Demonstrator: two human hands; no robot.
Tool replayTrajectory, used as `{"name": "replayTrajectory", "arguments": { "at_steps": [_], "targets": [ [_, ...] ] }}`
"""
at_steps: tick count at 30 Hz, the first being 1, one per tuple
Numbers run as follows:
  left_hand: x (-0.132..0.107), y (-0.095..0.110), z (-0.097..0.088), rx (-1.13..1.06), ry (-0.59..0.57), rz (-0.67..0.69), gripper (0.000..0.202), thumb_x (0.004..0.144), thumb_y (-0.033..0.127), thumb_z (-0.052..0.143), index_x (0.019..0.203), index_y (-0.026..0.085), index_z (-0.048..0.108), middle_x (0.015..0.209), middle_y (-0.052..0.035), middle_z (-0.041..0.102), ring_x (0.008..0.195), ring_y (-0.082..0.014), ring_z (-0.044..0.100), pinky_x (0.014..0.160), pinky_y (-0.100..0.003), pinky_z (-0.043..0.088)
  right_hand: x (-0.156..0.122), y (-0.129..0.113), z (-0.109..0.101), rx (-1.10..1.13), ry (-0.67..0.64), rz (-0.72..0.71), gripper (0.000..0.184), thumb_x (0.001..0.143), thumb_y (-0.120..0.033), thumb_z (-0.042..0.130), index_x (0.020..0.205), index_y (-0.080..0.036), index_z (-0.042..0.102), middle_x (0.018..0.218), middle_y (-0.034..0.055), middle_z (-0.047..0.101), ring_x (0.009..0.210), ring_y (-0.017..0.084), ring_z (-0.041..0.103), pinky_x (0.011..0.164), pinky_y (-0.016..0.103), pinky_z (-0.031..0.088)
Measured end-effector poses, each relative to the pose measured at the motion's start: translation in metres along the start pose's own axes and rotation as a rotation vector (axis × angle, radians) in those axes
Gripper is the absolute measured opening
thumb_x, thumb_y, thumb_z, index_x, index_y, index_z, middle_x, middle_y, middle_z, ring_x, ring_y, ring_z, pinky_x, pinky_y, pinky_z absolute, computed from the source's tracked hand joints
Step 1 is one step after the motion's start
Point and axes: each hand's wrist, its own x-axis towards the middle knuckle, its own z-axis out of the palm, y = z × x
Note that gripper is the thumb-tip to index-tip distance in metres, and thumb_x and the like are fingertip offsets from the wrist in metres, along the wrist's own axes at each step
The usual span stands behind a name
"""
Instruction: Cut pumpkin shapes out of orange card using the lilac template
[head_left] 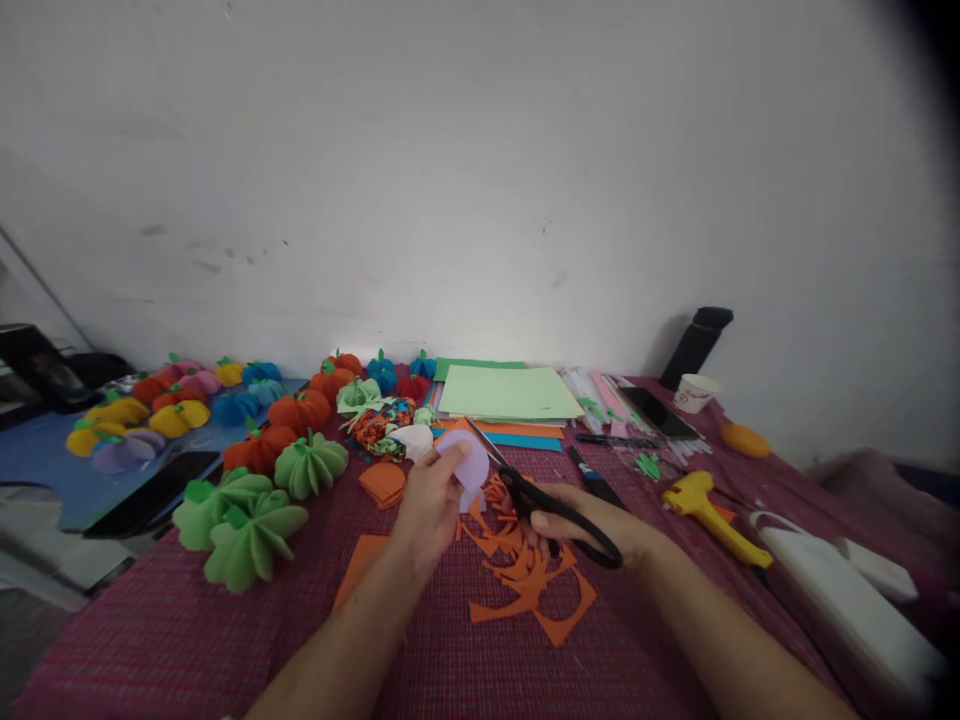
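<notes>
My left hand (429,503) pinches a pale lilac paper circle (466,461) just above the table. My right hand (596,523) grips black-handled scissors (541,500), fingers through the loops, blades apart and pointing up-left at the circle's right edge. Orange paper offcuts (529,580) lie scattered under both hands. A small stack of cut orange pieces (382,481) sits just left of my left hand, and an orange sheet (358,562) lies under my left forearm.
Paper pumpkins, green (251,520), orange (300,410), yellow (178,418) and blue, crowd the left. Coloured paper sheets (507,392) lie at the back centre. A yellow glue gun (709,512), a phone (660,410), a paper cup (695,392) and a white case (840,600) are right. Another phone (150,492) lies left.
</notes>
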Motion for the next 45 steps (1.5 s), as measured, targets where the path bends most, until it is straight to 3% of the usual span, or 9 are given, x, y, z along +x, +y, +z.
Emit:
{"name": "replayTrajectory", "arguments": {
  "at_steps": [12, 33, 45],
  "targets": [
    [-0.006, -0.014, 0.000, 0.045, -0.038, -0.050, 0.019, 0.059, 0.021, 0.072, 0.073, 0.013, 0.063, 0.068, -0.0009, 0.065, 0.060, -0.0105, 0.057, 0.061, -0.023, 0.043, 0.008, 0.007, 0.004, -0.002, 0.056, -0.059, 0.036, 0.078, -0.048, 0.055, 0.088, -0.014, 0.053, 0.075, 0.0010, 0.052, 0.063, 0.011, 0.051, 0.057, 0.022, 0.039],
    [-0.008, -0.013, 0.003, 0.065, -0.035, -0.043, 0.020, 0.057, 0.022, 0.072, 0.071, 0.012, 0.063, 0.065, -0.0005, 0.064, 0.058, -0.0102, 0.056, 0.060, -0.023, 0.041, 0.006, 0.005, 0.003, -0.049, 0.088, -0.026, 0.040, 0.074, -0.053, 0.056, 0.084, -0.015, 0.051, 0.064, -0.0021, 0.046, 0.052, 0.008, 0.043, 0.049, 0.020, 0.036],
    [-0.007, -0.013, 0.002, 0.065, -0.046, -0.048, 0.019, 0.058, 0.022, 0.072, 0.071, 0.013, 0.062, 0.065, -0.0003, 0.063, 0.057, -0.0104, 0.056, 0.059, -0.024, 0.041, 0.005, -0.001, 0.004, -0.082, 0.074, -0.036, 0.045, 0.074, -0.053, 0.055, 0.097, -0.014, 0.053, 0.071, -0.0013, 0.045, 0.057, 0.009, 0.043, 0.050, 0.020, 0.036]
  ]
}}
